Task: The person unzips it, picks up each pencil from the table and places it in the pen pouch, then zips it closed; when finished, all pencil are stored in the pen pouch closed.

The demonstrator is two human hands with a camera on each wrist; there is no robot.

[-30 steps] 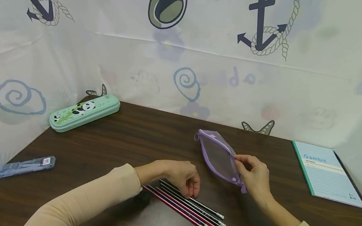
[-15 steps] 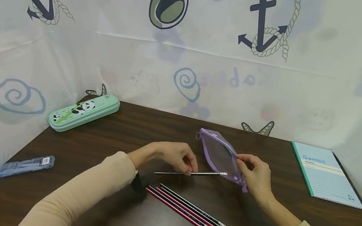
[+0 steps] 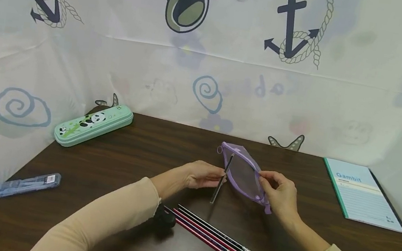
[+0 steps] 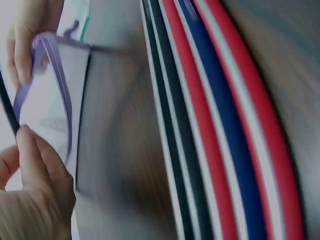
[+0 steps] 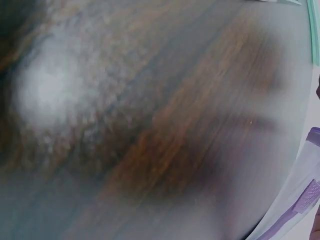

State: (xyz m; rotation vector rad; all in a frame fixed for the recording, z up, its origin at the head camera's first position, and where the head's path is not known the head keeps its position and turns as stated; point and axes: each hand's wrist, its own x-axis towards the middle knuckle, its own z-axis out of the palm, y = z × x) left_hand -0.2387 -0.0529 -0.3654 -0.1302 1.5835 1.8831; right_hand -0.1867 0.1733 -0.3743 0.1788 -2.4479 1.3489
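My left hand (image 3: 206, 175) pinches a dark pencil (image 3: 218, 188), which stands steeply tilted at the left side of a purple mesh pouch (image 3: 245, 177). The pencil's upper end overlaps the pouch's mouth; whether it is inside, I cannot tell. With thumb and fingers my right hand (image 3: 283, 193) grips the pouch's right edge, holding the zip mouth apart. Below the hands, several pencils (image 3: 214, 236) in black, red and blue lie side by side on the table. In the left wrist view these pencils (image 4: 210, 120) show large beside the left hand (image 4: 37, 185).
A green panda pencil case (image 3: 94, 125) lies at the back left of the brown table (image 3: 125, 226). Nearer on the left is a translucent blue case (image 3: 26, 185). A Gambit notebook (image 3: 365, 193) lies at the back right, before the white patterned curtain (image 3: 147, 66).
My left hand has lifted a black pencil off the group, moved it up toward the pouch and turned it from flat to steep. The right hand has stayed at the pouch edge.
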